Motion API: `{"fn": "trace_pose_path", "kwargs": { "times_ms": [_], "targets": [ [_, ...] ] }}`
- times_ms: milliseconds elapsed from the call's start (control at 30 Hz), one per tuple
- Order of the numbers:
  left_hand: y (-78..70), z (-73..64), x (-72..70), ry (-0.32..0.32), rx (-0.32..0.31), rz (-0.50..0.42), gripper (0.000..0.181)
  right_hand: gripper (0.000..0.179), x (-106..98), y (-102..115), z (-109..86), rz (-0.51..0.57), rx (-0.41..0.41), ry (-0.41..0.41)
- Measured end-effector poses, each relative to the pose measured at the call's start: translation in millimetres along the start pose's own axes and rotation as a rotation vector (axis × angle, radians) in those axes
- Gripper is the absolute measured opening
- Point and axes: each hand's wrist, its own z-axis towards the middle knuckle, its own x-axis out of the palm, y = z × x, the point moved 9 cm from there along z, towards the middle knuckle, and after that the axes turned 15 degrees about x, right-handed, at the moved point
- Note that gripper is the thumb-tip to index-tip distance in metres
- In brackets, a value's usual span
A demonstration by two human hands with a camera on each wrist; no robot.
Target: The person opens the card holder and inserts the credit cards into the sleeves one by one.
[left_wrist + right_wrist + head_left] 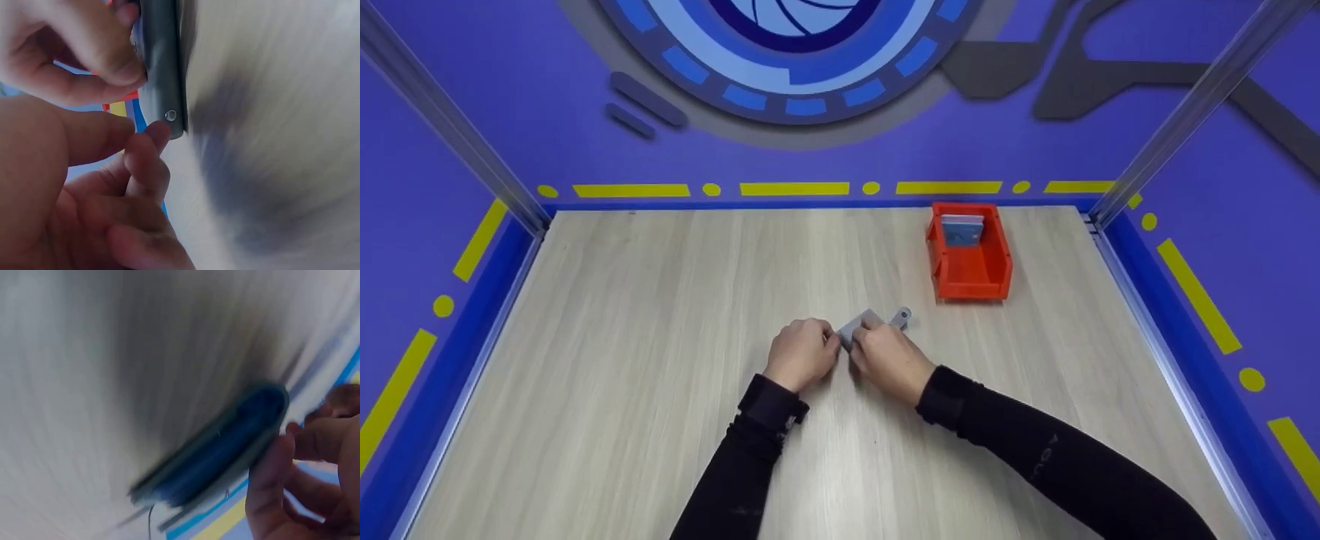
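Observation:
A small grey folded case (855, 328) is held between both hands close over the table. My right hand (887, 358) grips it, and a grey tab (903, 315) with a round hole shows beyond the knuckles. In the left wrist view a metal snap (170, 115) sits near the case's lower corner. There the thumb and forefinger of my left hand (804, 351) pinch at that corner. From the right wrist view the case (225, 464) is seen edge-on, with a blue inside and its two sides apart at one end.
An orange-red bin (973, 291) stands at the back right of the table, with flat blue-grey pieces (962, 231) leaning inside. Purple panels (780, 161) enclose the wooden table (645, 315) at the back and both sides.

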Motion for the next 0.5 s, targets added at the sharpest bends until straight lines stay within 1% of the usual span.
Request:
{"fn": "trace_pose_path", "kwargs": {
  "times_ms": [133,200,300,400,500],
  "targets": [
    [0.2,-0.3,5.2,-0.009,-0.006,0.017,0.032,0.013,-5.5,-19.8,12.2,0.158,0.095,0.148],
    [0.2,-0.4,8.9,-0.009,-0.012,0.027,0.034,0.012,-9.3,-33.0,14.6,0.196,0.153,0.198],
    [-0.4,-0.3,12.1,-0.014,-0.022,0.033,0.035,0.008,-14.8,-53.9,14.0,0.194,0.246,0.237],
    [-1.5,-0.7,13.1,-0.031,-0.031,0.021,0.034,0.017,-18.2,-72.5,10.4,0.168,0.332,0.250],
    [-3.1,-1.7,16.1,-0.031,-0.037,0.006,0.036,0.026,-17.7,-85.6,6.3,0.150,0.399,0.261]
  ]
}}
